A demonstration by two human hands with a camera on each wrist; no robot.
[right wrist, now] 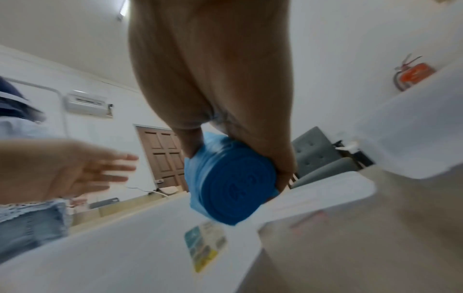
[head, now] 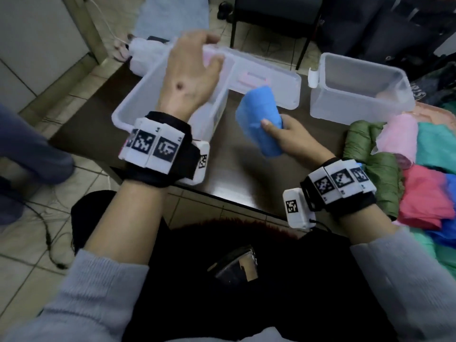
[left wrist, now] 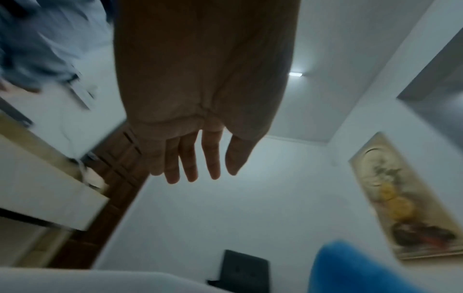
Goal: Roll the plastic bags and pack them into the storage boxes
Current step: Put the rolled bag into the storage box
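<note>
Your rolled blue plastic bag [head: 259, 124] is held above the dark counter [head: 237, 174], between the two clear storage boxes. Its long axis runs tilted from near-right to far-left, the far end aimed toward the left storage box [head: 138, 99]; the right wrist view shows its spiral end face [right wrist: 235, 184]. Your right hand [head: 288, 134] grips the roll at mid-length, thumb on top, fingers curled round the far side. Your left hand [head: 190, 70] is above the left storage box with fingers straight and spread, holding nothing; whether it touches the rim cannot be told. A lid [head: 266, 80] lies just behind the roll. The right storage box [head: 357, 95] stands well apart to the right. Rolled green bags [head: 377, 159] and loose coloured bags [head: 424, 191] lie at the counter's right edge.
</note>
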